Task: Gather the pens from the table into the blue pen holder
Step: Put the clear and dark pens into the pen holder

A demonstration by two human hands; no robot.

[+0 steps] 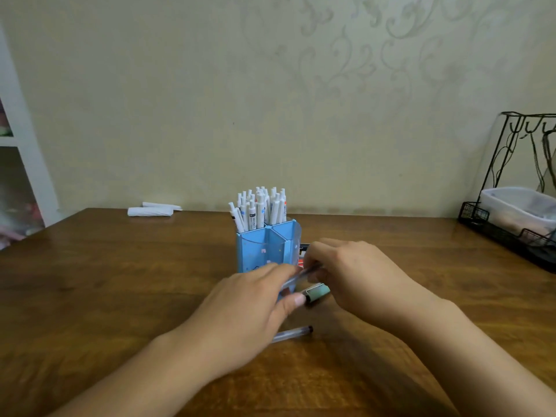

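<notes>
While gathering proceeds, status as follows:
Table: bears one clear pen, uncollected.
Blue pen holder: rear compartments packed with white pens.
Left hand: pinches a transparent pen.
Right hand: curled round the same pen; green-capped pen beneath.

Counts at the table

One blue pen holder, white pens bunched in it, too many to count; one clear pen lay loose; two hands, left, right; two white rolls; one wire rack.
</notes>
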